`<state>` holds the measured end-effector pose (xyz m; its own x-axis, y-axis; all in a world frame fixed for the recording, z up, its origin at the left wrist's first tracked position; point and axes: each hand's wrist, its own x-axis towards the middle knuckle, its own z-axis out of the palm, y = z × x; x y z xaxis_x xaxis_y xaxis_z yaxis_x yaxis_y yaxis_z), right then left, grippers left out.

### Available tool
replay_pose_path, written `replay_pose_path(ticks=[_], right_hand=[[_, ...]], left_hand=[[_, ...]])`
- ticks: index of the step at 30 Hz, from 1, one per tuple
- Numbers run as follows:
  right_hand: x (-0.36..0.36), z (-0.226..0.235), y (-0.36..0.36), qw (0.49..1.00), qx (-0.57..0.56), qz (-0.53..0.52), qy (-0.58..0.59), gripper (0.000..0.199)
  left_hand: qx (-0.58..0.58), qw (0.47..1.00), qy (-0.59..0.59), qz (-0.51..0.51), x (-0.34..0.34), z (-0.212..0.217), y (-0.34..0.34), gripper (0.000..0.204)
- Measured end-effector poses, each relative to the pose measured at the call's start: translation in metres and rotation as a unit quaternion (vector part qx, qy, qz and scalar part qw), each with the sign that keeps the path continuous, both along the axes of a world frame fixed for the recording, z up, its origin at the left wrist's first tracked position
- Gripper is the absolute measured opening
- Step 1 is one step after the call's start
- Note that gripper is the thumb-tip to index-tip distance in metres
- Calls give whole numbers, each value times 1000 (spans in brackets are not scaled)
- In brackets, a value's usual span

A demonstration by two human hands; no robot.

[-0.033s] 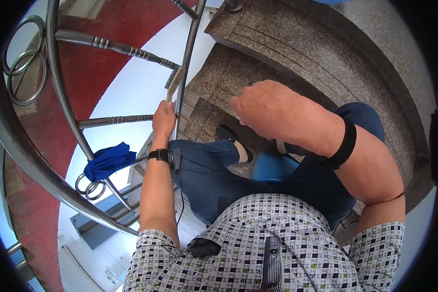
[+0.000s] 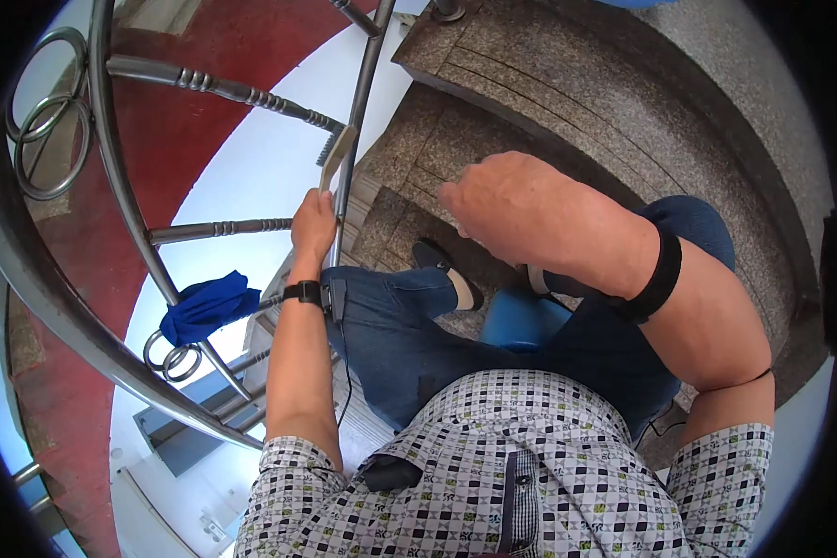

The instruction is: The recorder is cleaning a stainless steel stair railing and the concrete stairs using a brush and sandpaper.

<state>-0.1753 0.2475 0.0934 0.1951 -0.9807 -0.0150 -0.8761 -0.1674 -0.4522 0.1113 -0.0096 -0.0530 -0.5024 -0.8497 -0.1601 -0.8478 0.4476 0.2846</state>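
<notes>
At the railing on the left, my left hand [image 2: 314,224] is closed around the handle of a scrubbing brush [image 2: 338,156]. The brush has a pale beige back and dark bristles. Those bristles face left, next to the end of a turned metal baluster [image 2: 223,90], and the brush's back lies along a thin metal rail [image 2: 359,102]. Over the steps hangs my right hand [image 2: 502,200], its back turned up and its fingers curled under. Whatever it may hold is hidden beneath it.
A blue cloth [image 2: 209,309] drapes over the railing by some metal rings. The thick curved handrail [image 2: 74,325] sweeps along the left. Speckled stone steps [image 2: 549,79] rise ahead and to the right. Between my legs sits a blue object [image 2: 523,318], perhaps a bucket or stool.
</notes>
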Motion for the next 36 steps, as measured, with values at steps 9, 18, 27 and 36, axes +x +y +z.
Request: replay_pose_path(ticks=[9,18,27,36], right_hand=[[2,-4,-5,999,41,3,18,16],[0,-6,4,1000,-2,-9,13,13],[3,-1,-7,1000,21,8,14,15],[0,-7,-6,994,97,-3,42,18]], left_hand=[[7,1000,13,21,-67,4,-13,41],[14,997,75,9,-10,15,4,40],[97,983,131,80,-25,7,-23,38],[311,893,246,212,-64,46,12,30]])
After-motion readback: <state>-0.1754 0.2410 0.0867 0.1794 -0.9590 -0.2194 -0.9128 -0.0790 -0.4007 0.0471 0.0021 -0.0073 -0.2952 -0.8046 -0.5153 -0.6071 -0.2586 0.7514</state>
